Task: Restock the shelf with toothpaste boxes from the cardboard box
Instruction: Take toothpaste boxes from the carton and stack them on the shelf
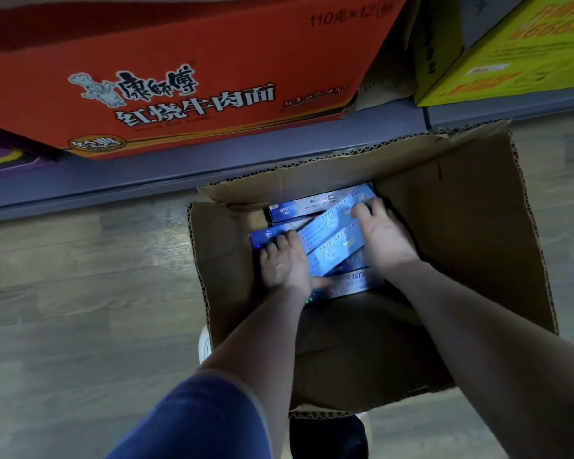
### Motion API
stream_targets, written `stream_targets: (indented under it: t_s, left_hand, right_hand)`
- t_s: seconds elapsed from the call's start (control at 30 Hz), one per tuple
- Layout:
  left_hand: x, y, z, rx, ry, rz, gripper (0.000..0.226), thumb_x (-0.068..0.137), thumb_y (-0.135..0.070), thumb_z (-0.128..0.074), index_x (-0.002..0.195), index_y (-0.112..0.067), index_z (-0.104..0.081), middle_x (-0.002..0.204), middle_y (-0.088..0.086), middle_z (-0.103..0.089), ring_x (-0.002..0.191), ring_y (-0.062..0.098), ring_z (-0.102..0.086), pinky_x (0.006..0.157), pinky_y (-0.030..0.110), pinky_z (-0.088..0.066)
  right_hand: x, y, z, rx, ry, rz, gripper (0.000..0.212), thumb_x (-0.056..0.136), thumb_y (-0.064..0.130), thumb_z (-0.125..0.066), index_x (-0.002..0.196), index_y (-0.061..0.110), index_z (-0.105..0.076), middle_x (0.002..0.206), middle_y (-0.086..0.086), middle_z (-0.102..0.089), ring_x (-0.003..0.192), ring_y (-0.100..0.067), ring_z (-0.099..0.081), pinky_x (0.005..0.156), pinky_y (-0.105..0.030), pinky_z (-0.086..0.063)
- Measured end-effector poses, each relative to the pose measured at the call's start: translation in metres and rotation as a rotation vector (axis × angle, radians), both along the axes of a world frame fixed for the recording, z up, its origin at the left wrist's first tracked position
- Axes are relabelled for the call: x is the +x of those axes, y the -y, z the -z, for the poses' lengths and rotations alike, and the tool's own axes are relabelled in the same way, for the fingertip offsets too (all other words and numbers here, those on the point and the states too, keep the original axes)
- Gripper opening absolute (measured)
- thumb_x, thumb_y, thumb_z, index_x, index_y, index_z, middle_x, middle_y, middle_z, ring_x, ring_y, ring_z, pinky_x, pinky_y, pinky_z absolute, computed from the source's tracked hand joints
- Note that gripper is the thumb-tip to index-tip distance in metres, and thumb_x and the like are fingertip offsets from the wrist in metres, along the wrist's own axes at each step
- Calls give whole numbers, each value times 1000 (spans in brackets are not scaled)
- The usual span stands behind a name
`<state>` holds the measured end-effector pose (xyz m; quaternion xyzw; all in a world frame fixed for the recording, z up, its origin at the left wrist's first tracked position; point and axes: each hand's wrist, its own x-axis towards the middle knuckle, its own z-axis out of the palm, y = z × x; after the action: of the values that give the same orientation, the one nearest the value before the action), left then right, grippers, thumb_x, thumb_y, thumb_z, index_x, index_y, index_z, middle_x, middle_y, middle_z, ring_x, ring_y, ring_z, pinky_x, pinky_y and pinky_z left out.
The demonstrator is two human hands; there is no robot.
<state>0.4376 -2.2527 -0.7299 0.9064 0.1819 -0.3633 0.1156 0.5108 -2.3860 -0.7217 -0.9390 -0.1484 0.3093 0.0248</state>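
We are at the picking step: both hands are down inside the carton (pixel 461 246), which sits open on the floor (pixel 80 293) just in front of the shelf (pixel 113 183). The toothpaste boxes (pixel 332 238) lie loose and crisscrossed at the bottom, some flat, some slanted over the others. Our left hand (pixel 284 263) rests on the near-left end of the slanted boxes, fingers curled over a box edge and thumb stretched along the lower side, so we judge it to be gripping rather than merely touching. Our right hand (pixel 383 231) lies over the far-right end of the same bunch, fingers bent down on top; whether they close round the edge is hidden by the hand itself, so we cannot tell. Nothing from this carton shows on the shelf, whose visible level carries a red noodle case (pixel 179 77) and a yellow case (pixel 511 54). Next, we judge, we must square the slanted boxes between both hands, lift them clear of the flaps without spilling any, and find the proper shelf spot, which is out of view.
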Motion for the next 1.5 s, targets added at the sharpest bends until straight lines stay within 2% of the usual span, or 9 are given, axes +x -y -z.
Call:
stream_targets:
  t_s: [0.13,0.27,0.37,0.47,0.63,0.9,1.07,1.3,1.5]
  left_hand:
    - [1,0,-4,-35,5,-30,105,52,-67,-75,130,-11,-31,130,11,-43,119,26,-41,97,33,-33]
    - [-1,3,-10,-152,-15,-103,108,53,-66,-75,135,-16,-27,132,14,-40,122,30,-36,100,35,-30]
    - [-1,4,-13,-326,-9,-247,109,52,-63,-78,137,-19,-26,134,16,-39,126,32,-34,104,37,-29]
    - [-1,1,-20,-431,-5,-316,103,55,-63,-76,138,-24,-30,135,13,-39,128,30,-36,104,37,-33]
    - [8,-2,-21,-668,-20,-623,48,88,-53,-50,123,-21,-52,117,5,-62,109,24,-56,94,32,-43]
    - [31,-12,-17,-904,-395,-909,63,76,-46,-71,127,-14,-52,120,4,-63,106,20,-61,92,37,-50]
    - [37,-18,-19,-717,-400,-631,45,76,-22,-76,110,-8,-50,103,3,-60,81,17,-60,62,29,-49]
    - [24,-27,-52,-734,-460,-512,61,68,-10,-80,121,-14,-48,120,3,-60,108,22,-59,97,38,-47]
    - [13,-30,-110,-880,-201,-615,62,73,-10,-78,127,-16,-49,120,1,-61,105,15,-59,87,25,-47]
  right_hand:
    - [-5,2,11,72,-124,463,85,83,0,-52,148,19,-2,128,-18,-49,112,-36,-54,92,-39,-42]
    - [-7,-4,6,417,-373,1079,41,88,-3,-47,127,6,-42,112,-18,-59,103,-33,-59,85,-42,-50]
    - [-8,-3,-9,602,-665,1426,31,83,-13,-28,102,0,-49,102,-18,-53,93,-31,-55,79,-37,-50]
    - [-5,3,-23,751,-877,1418,27,82,-3,-26,77,7,-51,80,-7,-61,72,-20,-62,64,-30,-51]
    - [-4,-5,-31,953,-943,1426,20,88,6,-43,95,7,-62,80,-8,-71,68,-18,-69,59,-27,-56]
    - [-12,-1,-23,867,-883,1410,15,86,5,-51,96,6,-61,91,-11,-66,79,-23,-64,71,-34,-51]
    - [-12,-5,-21,770,-739,1528,8,83,3,-56,80,9,-60,71,-9,-67,61,-22,-65,61,-31,-52]
    - [-14,-7,-47,781,-514,1562,36,78,10,-71,111,6,-56,98,-16,-66,87,-34,-65,76,-43,-53]
    - [-15,-20,-99,849,-518,1473,39,80,19,-72,116,10,-56,111,-13,-66,98,-33,-65,67,-37,-53]
